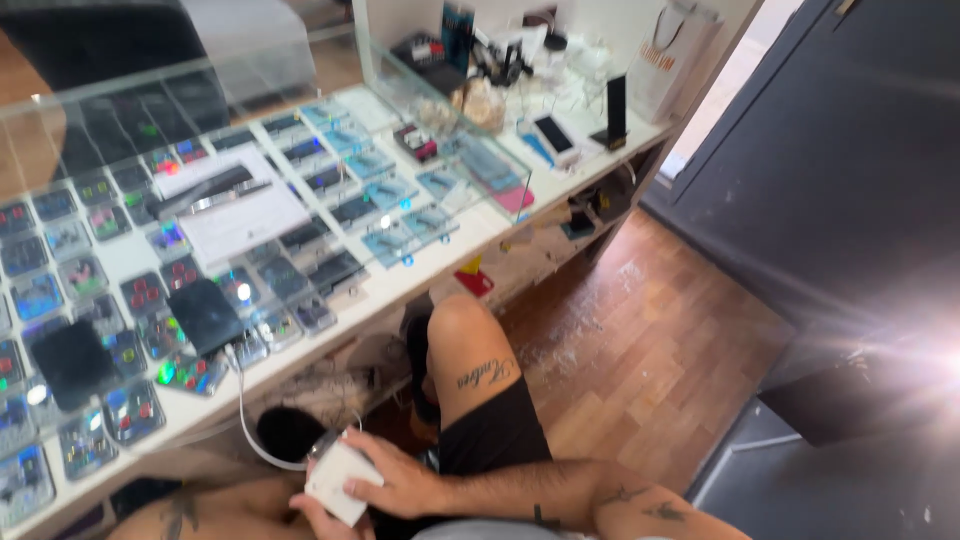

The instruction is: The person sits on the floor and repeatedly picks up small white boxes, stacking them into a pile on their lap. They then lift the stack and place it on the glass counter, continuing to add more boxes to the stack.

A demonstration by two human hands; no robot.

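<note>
My right hand [400,480] grips a small white box-shaped device [338,482] low in the head view, over my lap. A white cable [245,415] runs from it up to the counter. My left hand [325,520] shows only as fingers under the device, holding it from below. My bent knee [460,325] in black shorts rises beside the counter's edge.
A glass-topped white counter [400,285] holds several small packaged items in rows, two black squares [205,312] and a white sheet [240,215]. A phone [553,135] and a white paper bag [670,60] stand at the far end. Wooden floor [640,360] lies right, a dark door [850,150] beyond.
</note>
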